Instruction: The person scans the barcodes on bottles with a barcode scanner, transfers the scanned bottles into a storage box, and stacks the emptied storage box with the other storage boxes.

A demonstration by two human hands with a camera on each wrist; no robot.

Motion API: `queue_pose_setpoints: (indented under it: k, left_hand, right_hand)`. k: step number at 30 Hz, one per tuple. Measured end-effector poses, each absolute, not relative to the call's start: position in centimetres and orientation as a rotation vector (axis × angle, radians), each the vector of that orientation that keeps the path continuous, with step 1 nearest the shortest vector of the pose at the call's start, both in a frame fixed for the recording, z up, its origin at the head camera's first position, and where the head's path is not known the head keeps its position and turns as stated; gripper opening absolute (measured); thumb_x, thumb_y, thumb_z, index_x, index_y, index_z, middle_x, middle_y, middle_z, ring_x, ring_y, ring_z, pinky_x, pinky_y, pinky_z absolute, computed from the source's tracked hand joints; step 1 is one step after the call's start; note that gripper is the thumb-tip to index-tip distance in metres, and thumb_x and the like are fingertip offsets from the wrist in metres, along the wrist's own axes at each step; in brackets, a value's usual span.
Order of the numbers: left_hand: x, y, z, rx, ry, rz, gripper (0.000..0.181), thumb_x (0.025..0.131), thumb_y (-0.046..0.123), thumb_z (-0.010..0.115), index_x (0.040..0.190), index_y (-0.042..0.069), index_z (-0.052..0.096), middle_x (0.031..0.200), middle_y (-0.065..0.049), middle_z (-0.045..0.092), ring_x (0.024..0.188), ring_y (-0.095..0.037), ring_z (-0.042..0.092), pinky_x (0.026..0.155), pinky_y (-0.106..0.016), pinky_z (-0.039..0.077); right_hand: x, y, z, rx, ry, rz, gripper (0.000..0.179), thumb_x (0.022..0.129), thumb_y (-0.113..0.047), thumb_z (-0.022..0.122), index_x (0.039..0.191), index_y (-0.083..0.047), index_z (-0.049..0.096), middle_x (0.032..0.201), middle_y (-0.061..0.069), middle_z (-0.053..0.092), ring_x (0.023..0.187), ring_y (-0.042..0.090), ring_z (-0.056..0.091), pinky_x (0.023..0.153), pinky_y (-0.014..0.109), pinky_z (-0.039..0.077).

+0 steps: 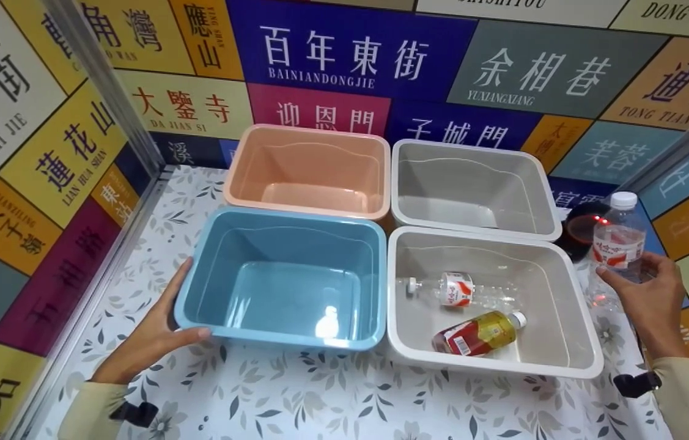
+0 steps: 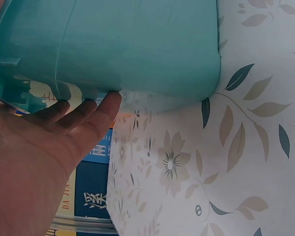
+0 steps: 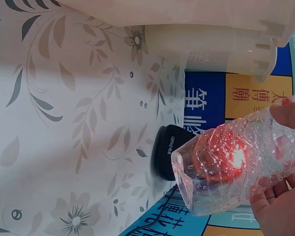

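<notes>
My left hand (image 1: 151, 330) is at the left side of the blue bin (image 1: 191, 275), with straight fingers touching its outer wall in the left wrist view. The thumb points along the bin's near corner. On the far right, my right hand (image 1: 656, 299) grips a clear plastic water bottle (image 1: 619, 247) with a white cap and a red-and-white label. The bottle is upright beside the near light-grey bin (image 1: 494, 362); in the right wrist view its ribbed base shows clear of the table. Inside that bin lie another clear water bottle (image 1: 458, 289) and a yellow-and-red drink bottle (image 1: 478, 333).
Behind stand a peach bin (image 1: 307, 159) and a second grey bin (image 1: 472, 168), forming a two-by-two block. A dark round device (image 3: 167, 155) with a cable sits behind the held bottle. Sign-printed panels (image 1: 350, 49) enclose the leaf-patterned table (image 1: 295, 397).
</notes>
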State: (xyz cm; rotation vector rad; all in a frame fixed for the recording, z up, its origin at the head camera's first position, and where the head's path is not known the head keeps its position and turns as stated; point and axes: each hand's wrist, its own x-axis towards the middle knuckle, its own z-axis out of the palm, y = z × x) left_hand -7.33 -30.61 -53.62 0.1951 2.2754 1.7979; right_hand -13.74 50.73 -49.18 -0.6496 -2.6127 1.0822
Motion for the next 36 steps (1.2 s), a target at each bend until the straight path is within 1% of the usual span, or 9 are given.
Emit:
queue_pose_setpoints:
  k: [3,6,9,17,25,27,32,34,36]
  left_hand:
    - [-7.3,-30.7,-53.6,0.19,2.273,1.789,0.121,0.094,0.014,0.083,0.175,0.052,0.002,0.185,-0.005,-0.002,0.16,-0.044,0.021,0.122,-0.049,0.036]
    - [-7.3,-30.8,-53.7,0.192,2.265,1.79,0.12,0.095,0.014,0.083,0.175,0.052,0.001,0.185,-0.005,-0.001,0.16,-0.044,0.021,0.113,-0.026,0.041]
    - [-7.3,-30.8,-53.8,0.201,2.249,1.808,0.12,0.095,0.013,0.082,0.175,0.051,0.002,0.185,-0.006,-0.001,0.16,-0.045,0.021,0.108,-0.018,0.041]
    - [-7.4,-30.8,-53.8,0.202,2.27,1.793,0.121,0.095,0.013,0.083,0.175,0.051,0.001,0.185,-0.005,-0.002,0.161,-0.044,0.02,0.112,-0.022,0.039]
    - [-7.3,-30.7,-53.8,0.198,2.278,1.784,0.121,0.095,0.013,0.084,0.175,0.051,0.001,0.185,-0.004,-0.002,0.161,-0.044,0.021,0.11,-0.019,0.038]
    - [-7.3,-30.7,-53.8,0.194,2.28,1.779,0.121,0.095,0.013,0.083,0.175,0.052,0.001,0.185,-0.004,-0.002,0.161,-0.043,0.021,0.115,-0.027,0.038]
    - [-7.3,-30.8,-53.7,0.186,2.281,1.778,0.121,0.095,0.014,0.083,0.175,0.052,0.001,0.185,-0.005,-0.002,0.161,-0.044,0.02,0.123,-0.059,0.032]
    - [-7.2,-30.8,-53.7,0.183,2.275,1.78,0.12,0.095,0.014,0.083,0.175,0.052,0.001,0.185,-0.006,-0.002,0.161,-0.045,0.02,0.122,-0.055,0.035]
    - [-7.2,-30.8,-53.7,0.177,2.271,1.776,0.119,0.096,0.015,0.083,0.174,0.053,0.001,0.185,-0.005,-0.002,0.161,-0.045,0.021,0.119,-0.043,0.04]
  right_hand:
    - [-13.8,50.6,-49.3,-0.653,-2.609,1.078,0.083,0.102,-0.033,0.081,0.166,-0.003,0.038,0.155,0.017,0.045,0.132,0.027,0.045,0.121,0.033,0.042]
    - [-13.9,50.6,-49.5,-0.66,-2.601,1.081,0.083,0.101,-0.032,0.082,0.165,-0.003,0.038,0.155,0.017,0.046,0.133,0.026,0.045,0.122,0.035,0.041]
    - [-14.0,50.6,-49.7,-0.672,-2.596,1.075,0.083,0.101,-0.032,0.081,0.165,-0.003,0.037,0.155,0.016,0.046,0.133,0.026,0.046,0.122,0.035,0.04]
    - [-14.2,50.6,-50.3,-0.74,-2.588,1.089,0.085,0.102,-0.034,0.08,0.167,-0.003,0.033,0.164,0.02,0.041,0.138,0.032,0.045,0.125,0.041,0.04]
    - [-14.2,50.7,-50.7,-0.799,-2.541,1.123,0.085,0.101,-0.036,0.081,0.167,-0.008,0.035,0.164,0.017,0.04,0.137,0.027,0.044,0.123,0.036,0.04]
    - [-14.3,50.8,-50.8,-0.811,-2.525,1.139,0.085,0.1,-0.037,0.082,0.166,-0.01,0.035,0.162,0.015,0.041,0.135,0.023,0.043,0.121,0.034,0.041]
    - [-14.4,50.8,-51.3,-0.822,-2.517,1.148,0.085,0.1,-0.039,0.082,0.165,-0.011,0.035,0.159,0.011,0.041,0.132,0.02,0.043,0.118,0.033,0.042]
    - [-14.5,50.8,-51.4,-0.824,-2.522,1.132,0.086,0.1,-0.04,0.082,0.165,-0.01,0.035,0.157,0.011,0.042,0.13,0.019,0.043,0.115,0.032,0.043]
    - [-14.5,50.8,-51.6,-0.834,-2.526,1.124,0.088,0.1,-0.041,0.082,0.166,-0.009,0.034,0.157,0.011,0.041,0.131,0.02,0.043,0.114,0.032,0.043]
